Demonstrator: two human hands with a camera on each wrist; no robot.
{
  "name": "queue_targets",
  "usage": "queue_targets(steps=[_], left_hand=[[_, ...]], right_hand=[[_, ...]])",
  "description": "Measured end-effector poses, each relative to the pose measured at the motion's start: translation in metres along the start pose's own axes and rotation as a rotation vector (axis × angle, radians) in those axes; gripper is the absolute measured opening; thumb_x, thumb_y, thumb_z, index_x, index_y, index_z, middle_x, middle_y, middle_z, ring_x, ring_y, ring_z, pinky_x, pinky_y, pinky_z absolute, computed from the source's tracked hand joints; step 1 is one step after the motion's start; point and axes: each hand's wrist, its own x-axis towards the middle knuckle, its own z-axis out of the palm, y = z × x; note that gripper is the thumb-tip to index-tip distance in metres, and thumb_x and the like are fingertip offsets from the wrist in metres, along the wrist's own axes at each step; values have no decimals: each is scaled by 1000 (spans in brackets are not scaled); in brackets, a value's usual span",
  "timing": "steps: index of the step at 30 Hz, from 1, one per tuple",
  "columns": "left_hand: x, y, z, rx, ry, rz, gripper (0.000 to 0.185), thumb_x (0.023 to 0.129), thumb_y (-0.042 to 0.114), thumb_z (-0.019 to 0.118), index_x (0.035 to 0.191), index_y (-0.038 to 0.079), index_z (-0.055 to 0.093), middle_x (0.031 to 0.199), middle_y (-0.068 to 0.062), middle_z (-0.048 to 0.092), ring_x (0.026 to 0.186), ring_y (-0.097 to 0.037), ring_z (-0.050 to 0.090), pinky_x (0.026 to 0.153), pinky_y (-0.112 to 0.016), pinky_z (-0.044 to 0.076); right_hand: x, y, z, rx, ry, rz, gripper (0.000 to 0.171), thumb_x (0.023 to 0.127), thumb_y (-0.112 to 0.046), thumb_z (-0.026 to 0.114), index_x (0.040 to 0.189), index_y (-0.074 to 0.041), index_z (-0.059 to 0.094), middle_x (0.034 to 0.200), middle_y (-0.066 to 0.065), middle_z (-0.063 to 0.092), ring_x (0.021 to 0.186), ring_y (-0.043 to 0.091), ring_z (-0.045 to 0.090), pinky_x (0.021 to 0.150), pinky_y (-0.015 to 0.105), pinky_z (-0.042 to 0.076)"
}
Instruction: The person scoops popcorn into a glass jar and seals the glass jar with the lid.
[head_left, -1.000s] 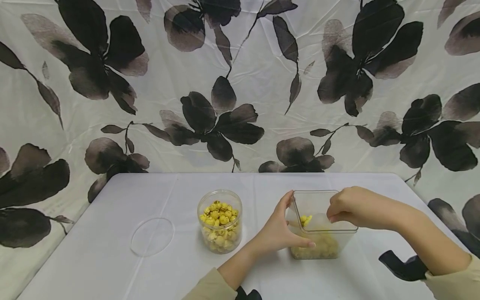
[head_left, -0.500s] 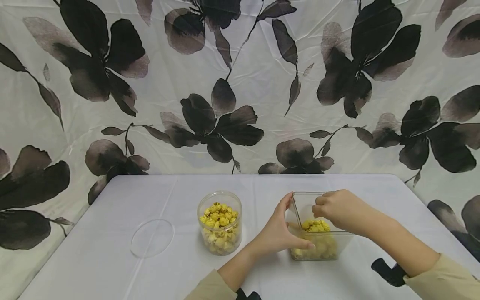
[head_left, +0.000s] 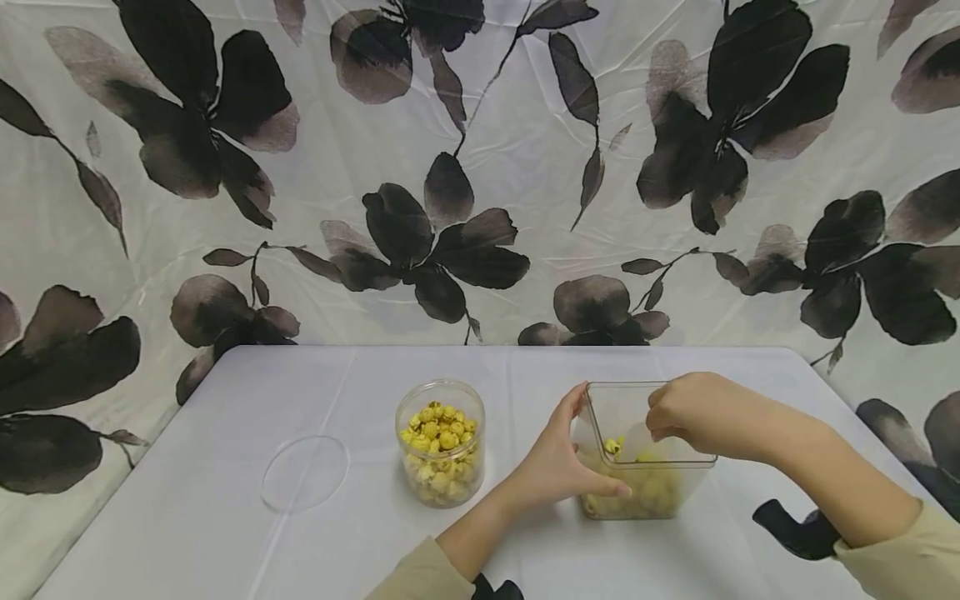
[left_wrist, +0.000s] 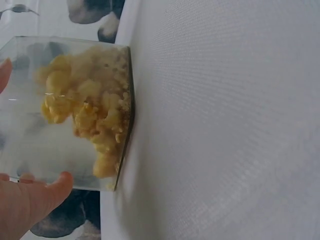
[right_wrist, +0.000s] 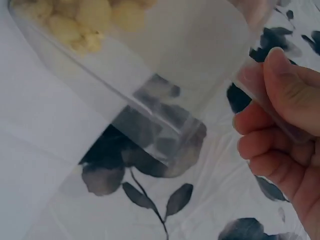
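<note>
A clear rectangular container (head_left: 697,483) with yellow popcorn (head_left: 645,492) in its lower part stands on the table at right. My left hand (head_left: 555,467) holds it from the left, thumb along the near wall and fingers at the far-left corner. In the left wrist view, popcorn (left_wrist: 85,115) is heaped toward the container's base. My right hand (head_left: 697,417) is over the container's right rim, its fingers dipping inside. The right wrist view shows this hand pinching the flat handle of a clear plastic scoop (right_wrist: 255,85); its far end is hard to make out through the wall.
To the left, a round clear jar (head_left: 401,467) of popcorn stands without a lid on it. Farther left lies a thin clear round lid (head_left: 306,473). A floral cloth (head_left: 480,167) hangs behind the white table (head_left: 187,533).
My right hand shifted left over the container, uncovering the right-hand rim, then came back right and covers it again. The left hand and the container have kept their place.
</note>
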Motion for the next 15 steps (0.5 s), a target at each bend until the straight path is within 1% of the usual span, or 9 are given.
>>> queue_targets(steps=[3, 5, 8, 11, 13, 15], left_hand=[[-1, 1, 0, -7, -1, -6, 118, 58, 20, 90, 149, 24, 13, 143, 0, 30, 128, -9, 30, 93, -32, 41], [-1, 1, 0, -5, -3, -10, 118, 59, 21, 90, 149, 25, 13, 143, 0, 29, 129, -9, 29, 94, -33, 41], [-1, 1, 0, -6, -7, -15, 118, 59, 21, 89, 149, 25, 12, 145, -1, 27, 131, -10, 28, 94, -34, 41], [-1, 0, -1, -5, -8, -14, 118, 60, 20, 89, 149, 25, 12, 146, 0, 26, 132, -11, 26, 95, -33, 41], [-1, 0, -1, -10, -10, -13, 118, 60, 19, 89, 149, 26, 12, 147, 1, 25, 133, -11, 26, 96, -33, 40], [-2, -1, -1, -11, -10, -12, 117, 60, 18, 89, 149, 26, 12, 147, 1, 25, 133, -11, 25, 96, -33, 40]], right_hand=[[-3, 1, -5, -122, 51, -7, 24, 65, 0, 78, 65, -20, 65, 64, -13, 52, 60, 6, 55, 56, 24, 48], [-2, 1, -3, -202, 83, -28, 27, 61, 4, 79, 68, -19, 68, 67, -10, 56, 64, 10, 58, 55, 24, 49], [2, 1, 6, -295, 117, -81, 29, 57, 6, 80, 68, -17, 67, 66, -8, 55, 62, 10, 56, 53, 22, 48], [7, 0, 18, -367, 79, -114, 30, 56, 4, 81, 62, -18, 62, 61, -8, 50, 56, 10, 50, 49, 20, 44], [10, -1, 23, -379, 10, -96, 31, 57, 4, 81, 60, -18, 59, 59, -8, 48, 53, 9, 48, 49, 21, 43], [12, -2, 25, -359, -56, -61, 28, 59, 2, 81, 61, -18, 60, 59, -8, 51, 54, 10, 50, 50, 22, 45]])
